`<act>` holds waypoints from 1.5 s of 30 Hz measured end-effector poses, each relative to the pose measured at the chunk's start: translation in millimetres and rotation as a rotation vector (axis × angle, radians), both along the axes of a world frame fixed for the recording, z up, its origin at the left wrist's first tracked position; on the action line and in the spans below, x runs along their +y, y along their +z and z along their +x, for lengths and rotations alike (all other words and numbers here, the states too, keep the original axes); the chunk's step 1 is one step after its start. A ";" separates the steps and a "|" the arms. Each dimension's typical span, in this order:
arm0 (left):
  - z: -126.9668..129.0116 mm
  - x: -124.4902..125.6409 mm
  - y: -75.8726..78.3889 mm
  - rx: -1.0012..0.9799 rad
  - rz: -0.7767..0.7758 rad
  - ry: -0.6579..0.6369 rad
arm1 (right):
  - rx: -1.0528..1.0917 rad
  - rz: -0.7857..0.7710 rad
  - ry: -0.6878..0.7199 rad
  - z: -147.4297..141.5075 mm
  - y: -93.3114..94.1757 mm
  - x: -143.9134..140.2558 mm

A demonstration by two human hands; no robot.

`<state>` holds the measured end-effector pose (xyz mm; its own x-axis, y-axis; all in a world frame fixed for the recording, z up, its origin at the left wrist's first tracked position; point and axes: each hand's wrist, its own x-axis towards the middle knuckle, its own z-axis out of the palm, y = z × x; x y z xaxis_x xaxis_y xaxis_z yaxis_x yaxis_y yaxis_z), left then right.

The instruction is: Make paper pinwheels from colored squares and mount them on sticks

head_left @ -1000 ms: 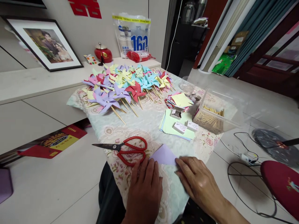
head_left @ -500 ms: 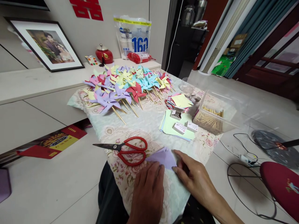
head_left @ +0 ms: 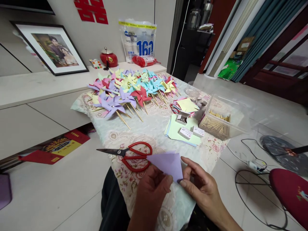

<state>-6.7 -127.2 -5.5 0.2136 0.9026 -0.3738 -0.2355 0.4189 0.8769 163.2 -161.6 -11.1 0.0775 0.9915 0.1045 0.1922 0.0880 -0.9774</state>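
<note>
Both hands hold one folded lilac paper triangle [head_left: 167, 163] just above the floral tablecloth [head_left: 144, 128]. Left hand [head_left: 150, 189]: fingers curled, pinching the paper's lower left edge. Right hand [head_left: 201, 186]: thumb and fingertips [head_left: 183, 183] closed narrowly on the lower right corner. Red-handled scissors [head_left: 132, 154] lie just beyond the left fingers. Green paper stack [head_left: 176, 133], stick box [head_left: 221, 120] and pinwheels [head_left: 130, 88] sit farther out.

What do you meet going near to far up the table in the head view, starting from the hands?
Left hand and right hand holding the purple paper → red scissors → stack of green paper → pile of pinwheels → red jar on the counter.
</note>
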 end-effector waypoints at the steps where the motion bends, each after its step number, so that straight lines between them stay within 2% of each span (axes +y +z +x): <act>1: 1.5 2.4 1.1 0.021 0.010 0.054 | -0.029 0.028 0.016 0.5 -0.9 -0.2; 3: 3.1 5.5 2.1 0.071 0.055 0.119 | -0.106 0.089 0.024 3.3 -0.8 0.5; 5: 1.8 7.4 1.8 0.179 0.168 0.124 | -0.188 0.152 0.006 7.7 3.2 2.3; 7: -2.2 8.9 0.5 0.348 0.410 0.108 | -0.286 0.209 -0.014 11.6 11.3 4.4; 11: -11.2 8.3 -7.3 0.681 1.074 0.073 | -0.537 0.375 -0.006 12.6 30.4 8.8; 12: -12.4 7.0 -10.7 0.729 1.188 0.115 | -0.581 0.428 0.007 11.6 33.2 10.0; 13: -13.1 5.3 -14.5 0.765 1.270 0.146 | -0.615 0.480 0.022 10.5 34.5 11.4; 16: -14.0 0.5 -26.8 0.832 1.394 0.110 | -0.706 0.602 0.058 8.3 28.9 15.7; 20: -17.2 -0.6 -36.2 0.914 1.387 0.043 | -0.785 0.610 0.101 9.8 8.9 18.2; 24: -21.5 1.6 -31.4 1.018 1.370 -0.023 | -0.807 0.513 0.182 12.3 -4.5 14.6; 30: -15.1 -1.4 -28.9 1.073 1.232 -0.012 | -0.727 0.316 0.265 10.0 1.4 12.7; 39: -7.6 -0.7 -32.3 1.145 1.172 0.038 | -0.607 0.183 0.104 -3.1 0.0 22.7; 45: -8.7 -2.4 -36.5 1.210 1.133 0.093 | -0.617 0.081 0.108 -2.7 0.8 27.9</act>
<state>-15.4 -129.7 -41.9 0.2410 0.8069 0.5392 0.7785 -0.4925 0.3891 160.6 -133.7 -10.3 -0.1211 0.9774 0.1730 0.7046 0.2074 -0.6787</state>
